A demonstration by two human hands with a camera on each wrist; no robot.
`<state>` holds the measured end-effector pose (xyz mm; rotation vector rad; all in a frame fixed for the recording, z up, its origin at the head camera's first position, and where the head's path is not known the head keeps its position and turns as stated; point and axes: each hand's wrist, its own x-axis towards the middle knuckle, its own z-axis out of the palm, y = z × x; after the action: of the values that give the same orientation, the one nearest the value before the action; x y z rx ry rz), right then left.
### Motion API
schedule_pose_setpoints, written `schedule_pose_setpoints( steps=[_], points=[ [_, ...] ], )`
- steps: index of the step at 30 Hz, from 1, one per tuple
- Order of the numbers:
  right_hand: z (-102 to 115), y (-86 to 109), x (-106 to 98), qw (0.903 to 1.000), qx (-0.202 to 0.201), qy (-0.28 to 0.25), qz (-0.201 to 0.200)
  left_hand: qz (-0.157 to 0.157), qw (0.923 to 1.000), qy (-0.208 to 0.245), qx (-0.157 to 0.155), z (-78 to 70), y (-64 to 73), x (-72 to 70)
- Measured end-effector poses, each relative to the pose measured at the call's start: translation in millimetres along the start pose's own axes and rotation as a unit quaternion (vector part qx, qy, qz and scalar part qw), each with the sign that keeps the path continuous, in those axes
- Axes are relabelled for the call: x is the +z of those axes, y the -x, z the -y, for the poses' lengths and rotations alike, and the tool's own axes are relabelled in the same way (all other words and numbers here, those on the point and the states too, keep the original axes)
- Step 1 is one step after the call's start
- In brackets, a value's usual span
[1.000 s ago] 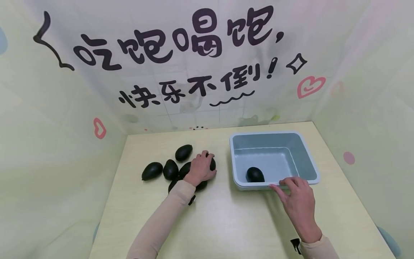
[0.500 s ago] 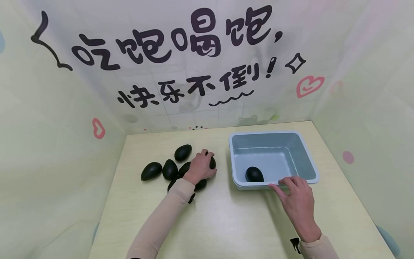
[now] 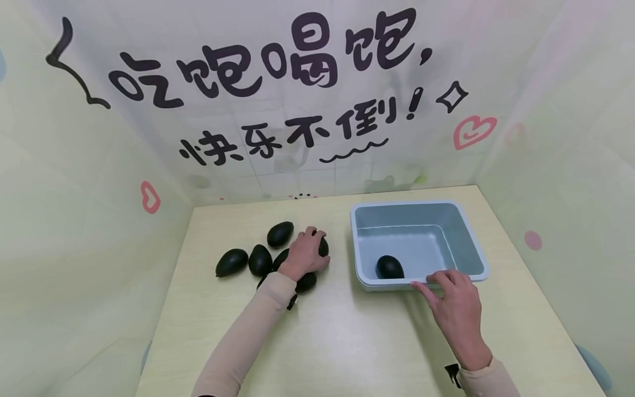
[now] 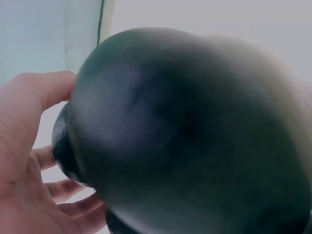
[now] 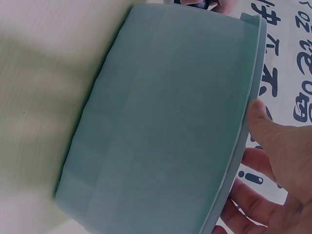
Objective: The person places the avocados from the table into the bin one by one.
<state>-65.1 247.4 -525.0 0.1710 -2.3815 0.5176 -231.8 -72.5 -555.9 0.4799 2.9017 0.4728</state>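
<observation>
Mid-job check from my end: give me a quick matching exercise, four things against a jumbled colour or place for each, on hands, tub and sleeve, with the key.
Things
1. Left hand
2. Tub
3. Right hand
4. Left sleeve

Colour or place
A. Beige
B. At the near rim, thumb and fingers gripping it
C. Around a dark fruit
D. Pale blue

Pairs: 1-C, 2-D, 3-B, 4-A
</observation>
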Motion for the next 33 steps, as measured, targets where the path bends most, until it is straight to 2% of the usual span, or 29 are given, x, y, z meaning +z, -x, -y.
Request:
schedule_pose_setpoints(
  steps=[6,14,33],
  points=[
    [1,0.1,-1,1.0,-0.001,0.006,-0.003,-0.013,0.9999,0.009,0.006,1.4,-3.6,-8.9],
    [2,-1.1,-3,1.0,-0.005,0.001,-0.007,-0.005,0.9999,0.012,-0.009,0.7,-4.8,-17.4],
    [5,-0.8,-2,1.0,-0.006,0.0,-0.008,-0.021,0.9997,-0.003,0.011,-2.9,-2.6,-29.3]
  ],
)
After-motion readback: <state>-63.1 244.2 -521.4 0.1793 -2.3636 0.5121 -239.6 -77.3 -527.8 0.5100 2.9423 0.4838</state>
